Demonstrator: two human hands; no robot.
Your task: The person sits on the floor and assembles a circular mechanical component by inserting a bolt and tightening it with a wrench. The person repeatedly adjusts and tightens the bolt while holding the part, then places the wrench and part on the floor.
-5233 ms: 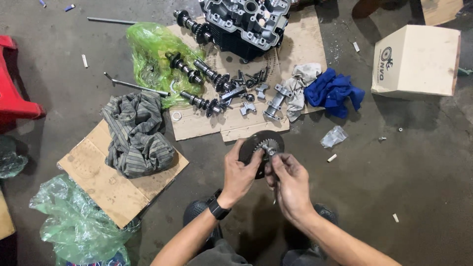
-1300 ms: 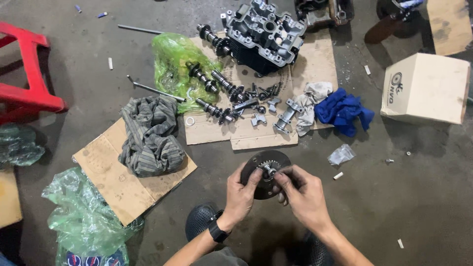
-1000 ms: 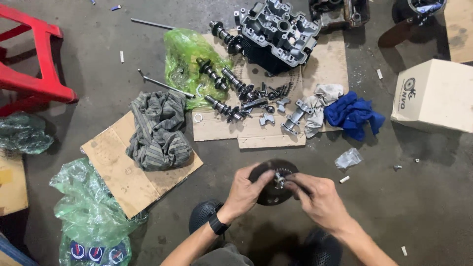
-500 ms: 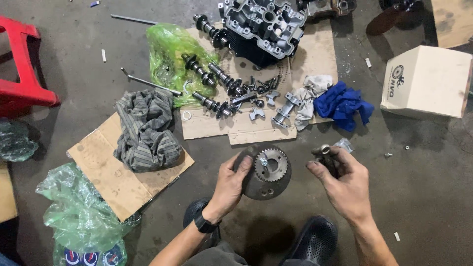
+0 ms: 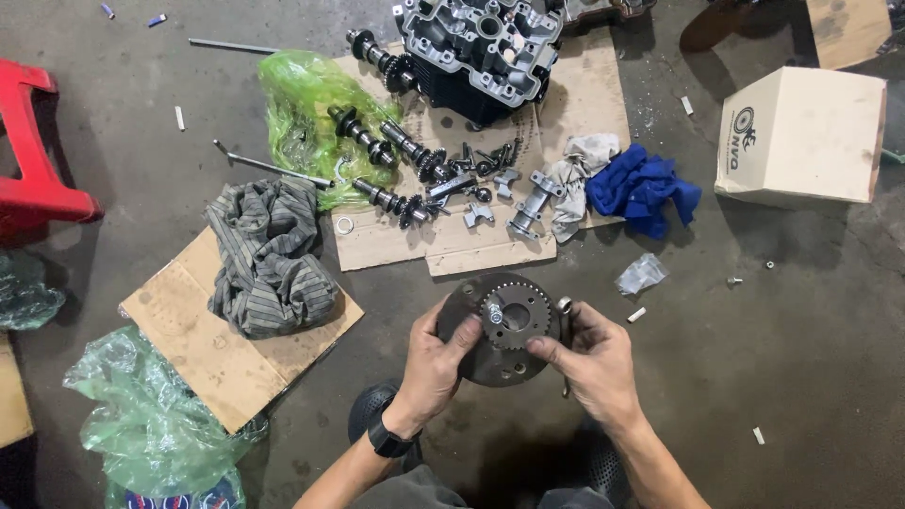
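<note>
Item: gear disc (image 5: 504, 332), dark, round, toothed ring on its face. You held it low in the middle of the view, above the floor (image 5: 801, 358), face up toward you, probably so the teeth and hub could be checked.

Left hand (image 5: 434, 363): at the disc's 8 o'clock, fingers curled under the rim, thumb laid across the face near the hub. Grasping the disc.

Right hand (image 5: 594, 363): at the disc's 4 o'clock, thumb pressed on the toothed ring, fingers wrapped round the rim. It also gripped a thin metal tool (image 5: 565, 320), held against the disc's 3 o'clock edge; its type could not be told.

At 12 o'clock from the disc: cardboard (image 5: 471, 247) bearing camshafts (image 5: 391, 170), small brackets and bolts, laid out apart, presumably to keep them off the dirty floor. Beyond, the cylinder head (image 5: 481, 47).

At 1 o'clock: blue rag (image 5: 646, 188) beside a grey one. At 2 o'clock, well apart: carton (image 5: 801, 137).

At 10 o'clock: striped cloth (image 5: 269, 259) on a second cardboard sheet; green bag (image 5: 302, 104) under the camshafts' far ends. At 9 o'clock, far off: red stool (image 5: 38, 160).
</note>
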